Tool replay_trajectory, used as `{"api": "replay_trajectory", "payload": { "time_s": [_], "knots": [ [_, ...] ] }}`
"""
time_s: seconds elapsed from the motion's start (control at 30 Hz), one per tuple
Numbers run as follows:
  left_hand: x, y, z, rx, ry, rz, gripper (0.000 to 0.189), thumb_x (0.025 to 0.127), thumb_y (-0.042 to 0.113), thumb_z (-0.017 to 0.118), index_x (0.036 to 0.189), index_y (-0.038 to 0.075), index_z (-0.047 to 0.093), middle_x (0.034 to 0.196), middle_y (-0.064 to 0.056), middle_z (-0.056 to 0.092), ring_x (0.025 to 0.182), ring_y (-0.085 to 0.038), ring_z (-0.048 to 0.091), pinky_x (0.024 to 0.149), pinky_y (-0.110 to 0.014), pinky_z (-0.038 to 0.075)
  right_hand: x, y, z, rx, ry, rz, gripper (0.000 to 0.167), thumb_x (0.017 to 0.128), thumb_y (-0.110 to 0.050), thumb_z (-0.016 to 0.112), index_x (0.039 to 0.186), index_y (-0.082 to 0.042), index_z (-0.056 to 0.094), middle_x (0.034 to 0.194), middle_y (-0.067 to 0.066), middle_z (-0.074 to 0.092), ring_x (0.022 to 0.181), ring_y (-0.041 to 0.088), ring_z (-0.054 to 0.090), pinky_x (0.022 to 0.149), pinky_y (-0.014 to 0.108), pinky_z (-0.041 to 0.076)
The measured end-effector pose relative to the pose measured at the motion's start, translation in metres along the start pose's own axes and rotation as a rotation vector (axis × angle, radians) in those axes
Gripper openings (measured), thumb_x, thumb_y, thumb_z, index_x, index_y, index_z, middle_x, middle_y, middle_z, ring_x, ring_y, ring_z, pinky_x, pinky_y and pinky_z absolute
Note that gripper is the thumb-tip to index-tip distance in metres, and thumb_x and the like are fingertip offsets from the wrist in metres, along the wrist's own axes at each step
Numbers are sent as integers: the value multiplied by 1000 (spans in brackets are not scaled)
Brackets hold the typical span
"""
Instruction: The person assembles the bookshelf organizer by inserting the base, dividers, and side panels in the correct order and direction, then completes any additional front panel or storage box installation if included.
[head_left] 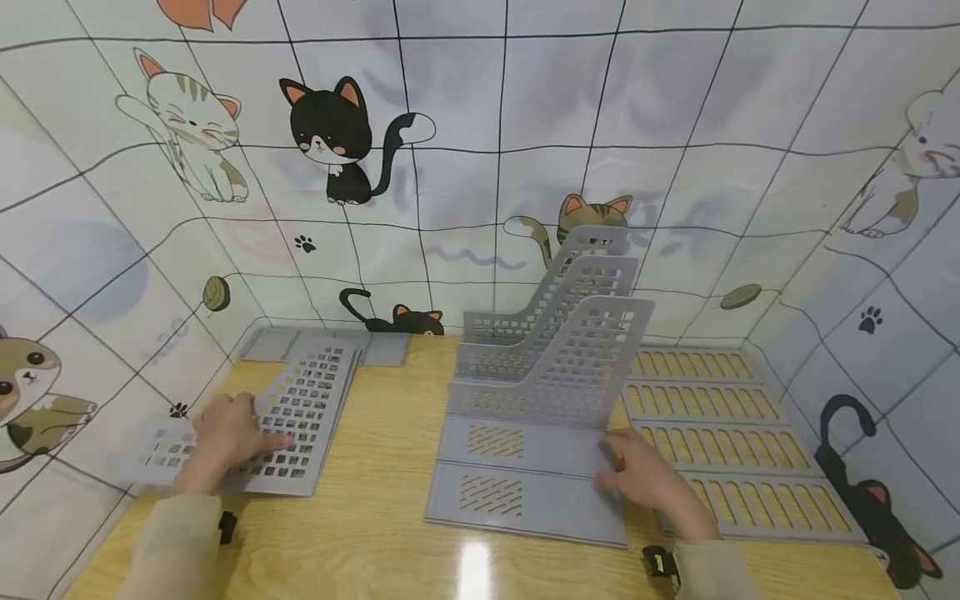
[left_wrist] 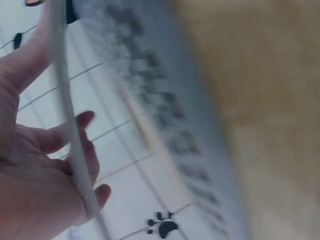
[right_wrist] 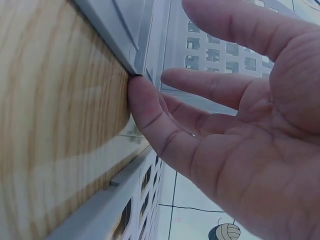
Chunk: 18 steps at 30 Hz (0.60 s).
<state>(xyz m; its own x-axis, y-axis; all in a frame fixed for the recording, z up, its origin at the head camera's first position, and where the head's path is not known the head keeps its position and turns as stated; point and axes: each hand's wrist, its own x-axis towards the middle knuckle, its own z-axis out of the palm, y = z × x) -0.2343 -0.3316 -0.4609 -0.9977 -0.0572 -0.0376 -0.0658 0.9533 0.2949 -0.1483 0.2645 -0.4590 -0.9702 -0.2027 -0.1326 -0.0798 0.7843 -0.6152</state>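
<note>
A grey plastic file rack (head_left: 525, 492) stands mid-table, its slotted base lying flat and several upright perforated dividers (head_left: 577, 358) rising at the back. My right hand (head_left: 645, 475) is at the right edge of the base. In the right wrist view a fingertip of this hand (right_wrist: 210, 120) touches the base's edge (right_wrist: 125, 45), with the fingers fairly straight and spread. On the left, my left hand (head_left: 228, 437) holds a loose perforated divider panel (head_left: 307, 417). The left wrist view shows fingertips curled past the panel's thin edge (left_wrist: 72, 125); another perforated piece (left_wrist: 170, 115) there is blurred.
Slotted grey panels (head_left: 697, 417) lie flat to the right of the rack. Flat grey pieces (head_left: 386, 350) lie at the back left. The wood-look table (head_left: 375, 525) is bounded by a cat-print tiled backdrop (head_left: 465, 192) behind and at both sides.
</note>
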Motion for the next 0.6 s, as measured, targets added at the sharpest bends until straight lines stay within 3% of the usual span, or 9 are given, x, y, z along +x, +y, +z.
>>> {"api": "replay_trajectory", "payload": {
  "time_s": [0.1,0.2,0.27,0.43,0.6],
  "knots": [
    [0,14,-8,-112,29,5,84,74,43,92,120,-15,51,97,-26,59,90,-42,55,88,-67,30,0,2,0,6,4,2,62,87,-16,81,135,15,55,140,37,47,100,34,62,83,50,55],
    [-1,29,-14,-239,27,34,54,91,26,81,120,-8,49,98,-23,63,88,-36,62,86,-60,41,1,4,1,1,10,-2,60,87,-16,80,133,15,57,139,37,48,99,33,62,83,51,55],
    [-1,40,-14,-300,24,84,37,99,16,69,119,-6,47,99,-22,63,86,-34,62,76,-50,47,1,5,1,-4,13,-10,60,87,-16,80,133,15,57,139,38,48,99,33,62,84,51,54],
    [-2,67,-11,-367,48,206,14,105,4,56,112,-3,47,99,-22,64,83,-28,61,67,-36,47,2,4,0,21,9,-6,61,88,-17,80,134,16,56,140,39,46,100,34,62,83,50,55],
    [-4,94,-9,-389,80,269,15,104,2,55,117,-5,50,100,-21,67,84,-28,63,69,-40,50,1,2,0,24,13,6,61,87,-15,81,133,16,56,140,38,47,100,34,63,82,48,56]
  ]
}}
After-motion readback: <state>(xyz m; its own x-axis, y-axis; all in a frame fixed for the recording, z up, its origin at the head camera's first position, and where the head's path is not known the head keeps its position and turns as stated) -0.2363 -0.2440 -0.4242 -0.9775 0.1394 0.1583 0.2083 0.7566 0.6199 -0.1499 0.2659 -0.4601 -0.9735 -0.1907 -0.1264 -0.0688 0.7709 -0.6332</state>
